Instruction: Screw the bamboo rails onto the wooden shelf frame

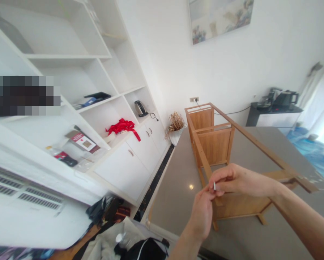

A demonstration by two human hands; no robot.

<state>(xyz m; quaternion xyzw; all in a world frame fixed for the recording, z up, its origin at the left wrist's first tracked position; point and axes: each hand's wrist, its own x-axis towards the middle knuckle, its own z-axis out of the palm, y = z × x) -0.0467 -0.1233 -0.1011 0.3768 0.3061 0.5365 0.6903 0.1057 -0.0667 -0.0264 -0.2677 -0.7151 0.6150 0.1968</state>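
Note:
My right hand (pixel 236 179) is closed in a pinch, with a small whitish piece (pixel 214 185) showing at its fingertips; its exact kind is too small to tell. Right below, my left hand (pixel 203 211) has its fingers closed and meeting the right fingertips; what they grip is hidden. Both hands are at the near end of a slatted wooden rail, part of a brown wooden frame (pixel 214 146) with panels that rests on a grey table (pixel 175 191). Part of the frame passes behind my hands and right wrist.
Small pale pieces (pixel 311 180) lie at the table's right side. A cabinet (pixel 117 171) lines the left, with a kettle (pixel 140 108) and red ribbon (pixel 122 126). Bags and cloth (pixel 102 238) sit below the table's left edge. Large water bottles (pixel 308 142) stand right.

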